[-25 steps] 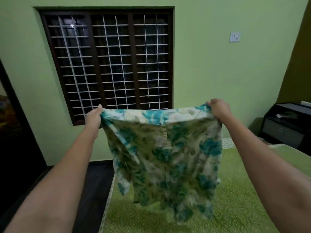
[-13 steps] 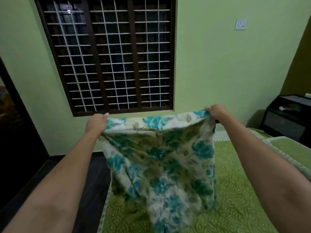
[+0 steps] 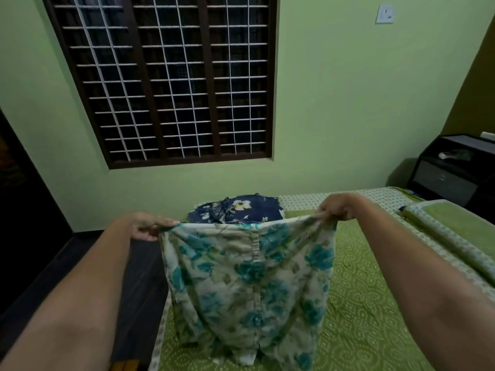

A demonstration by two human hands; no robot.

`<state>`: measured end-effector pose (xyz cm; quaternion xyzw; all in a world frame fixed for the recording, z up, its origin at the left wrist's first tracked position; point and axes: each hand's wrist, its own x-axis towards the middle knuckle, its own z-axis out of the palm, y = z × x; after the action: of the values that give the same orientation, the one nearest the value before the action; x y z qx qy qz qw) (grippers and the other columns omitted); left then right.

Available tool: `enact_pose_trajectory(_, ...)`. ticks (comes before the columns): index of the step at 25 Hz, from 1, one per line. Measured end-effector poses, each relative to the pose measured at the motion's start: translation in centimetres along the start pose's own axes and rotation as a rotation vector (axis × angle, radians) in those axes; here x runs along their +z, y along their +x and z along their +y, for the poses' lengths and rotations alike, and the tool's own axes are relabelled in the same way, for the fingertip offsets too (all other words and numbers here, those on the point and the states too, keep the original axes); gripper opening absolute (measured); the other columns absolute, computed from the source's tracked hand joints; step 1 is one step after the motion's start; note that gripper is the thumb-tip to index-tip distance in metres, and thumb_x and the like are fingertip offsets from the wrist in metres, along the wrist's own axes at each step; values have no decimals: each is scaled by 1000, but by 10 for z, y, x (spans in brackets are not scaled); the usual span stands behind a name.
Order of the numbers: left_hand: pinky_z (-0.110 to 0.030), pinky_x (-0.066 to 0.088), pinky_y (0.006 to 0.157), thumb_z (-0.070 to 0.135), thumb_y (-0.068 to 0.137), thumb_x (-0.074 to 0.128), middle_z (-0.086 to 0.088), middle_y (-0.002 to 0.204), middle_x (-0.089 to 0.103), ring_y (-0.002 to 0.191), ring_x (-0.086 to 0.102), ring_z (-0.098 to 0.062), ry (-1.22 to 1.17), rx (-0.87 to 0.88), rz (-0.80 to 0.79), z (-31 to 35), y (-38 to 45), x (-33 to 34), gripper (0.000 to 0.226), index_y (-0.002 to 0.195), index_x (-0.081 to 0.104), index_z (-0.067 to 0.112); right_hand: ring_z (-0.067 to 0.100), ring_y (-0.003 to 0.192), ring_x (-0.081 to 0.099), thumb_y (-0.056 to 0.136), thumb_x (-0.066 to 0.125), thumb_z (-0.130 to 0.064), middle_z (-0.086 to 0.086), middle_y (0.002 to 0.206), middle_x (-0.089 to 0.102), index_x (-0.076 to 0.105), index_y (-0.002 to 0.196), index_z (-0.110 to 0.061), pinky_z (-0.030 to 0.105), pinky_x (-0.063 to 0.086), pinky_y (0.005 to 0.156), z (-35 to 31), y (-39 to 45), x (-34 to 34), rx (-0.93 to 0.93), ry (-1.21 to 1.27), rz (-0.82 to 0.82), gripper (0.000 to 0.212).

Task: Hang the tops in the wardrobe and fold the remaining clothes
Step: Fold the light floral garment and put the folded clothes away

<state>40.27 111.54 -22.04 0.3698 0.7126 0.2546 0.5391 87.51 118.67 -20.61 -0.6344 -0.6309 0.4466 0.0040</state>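
A cream garment with teal flowers (image 3: 249, 285) hangs stretched between both hands, and its lower part lies bunched on the green bedspread (image 3: 359, 303). My left hand (image 3: 146, 226) grips its top left corner. My right hand (image 3: 338, 207) pinches the top right corner. Behind the held garment, at the far edge of the bed, lies a navy floral garment (image 3: 238, 208) in a heap. No wardrobe is in view.
A barred window (image 3: 171, 79) fills the green wall ahead. A black cabinet (image 3: 452, 170) stands at the far right beside the bed. A rolled green bedcover (image 3: 450, 228) lies along the bed's right side. Dark floor (image 3: 139, 285) runs left of the bed.
Both hands have come down with the teal floral garment, so its lower part now rests on the bed. The view has dipped, and the navy garment has come into sight behind it.
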Motion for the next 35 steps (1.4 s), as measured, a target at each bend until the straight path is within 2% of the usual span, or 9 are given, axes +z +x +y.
enact_pose_trajectory(3,-18,53,54,-3,84,64,-9,94,69,75,62,-13,139,173,24,25,-24,-2,25,109,64,0,19,87,53,85,70,-21,7,91,61,70,102,-3,24,40,72,-30,-20,-17,-87,-536,275,26)
enact_pose_trajectory(6,-19,46,51,7,75,78,-6,79,65,69,55,-12,333,488,347,67,-45,-20,22,95,71,6,21,77,51,87,67,-30,9,81,59,71,92,-5,27,35,57,-58,-43,-61,-189,-452,640,26)
enact_pose_trajectory(11,-30,35,57,27,79,75,-9,77,62,73,55,-22,927,643,647,81,-35,-18,27,88,75,2,21,77,51,90,61,-39,8,80,58,71,91,-4,28,33,53,-53,-39,-61,-122,-622,700,36)
enact_pose_trajectory(15,-41,54,72,28,86,68,-12,76,64,79,59,-26,127,686,559,74,-24,-23,24,83,67,4,19,68,50,81,75,-32,4,71,56,63,75,-10,28,37,60,-32,-40,-70,-282,98,870,26)
enact_pose_trajectory(19,-21,52,49,29,89,66,-3,74,64,70,61,-19,-521,517,410,58,-23,15,22,87,61,8,17,69,55,76,78,-31,6,74,62,65,81,0,27,46,62,-28,-37,-37,-378,825,760,34)
enact_pose_trajectory(24,-30,59,69,33,78,74,3,73,72,67,69,-10,-829,1080,284,82,-128,-11,25,85,64,11,12,70,64,74,69,-38,-3,75,69,68,86,-15,25,55,60,-23,-126,-56,-989,1182,692,26)
enact_pose_trajectory(28,-38,55,70,31,84,69,1,77,68,71,64,-18,-557,1284,27,132,-188,37,9,80,69,22,29,90,61,69,79,-40,19,105,60,61,113,-1,39,53,81,-66,-152,-48,-1259,1171,323,61)
enact_pose_trajectory(31,-23,52,63,1,87,60,7,69,70,64,63,-7,-346,1256,-60,178,-193,127,20,78,71,15,10,61,62,54,86,-30,0,74,67,73,72,-21,19,54,58,-151,-148,-4,-1256,1028,195,23)
enact_pose_trajectory(35,-22,54,60,2,79,67,0,73,69,64,63,-11,-532,1280,-310,183,-179,159,14,73,71,15,14,59,61,40,95,-30,5,73,64,67,64,-16,23,54,55,-184,-141,8,-1326,1110,28,40)
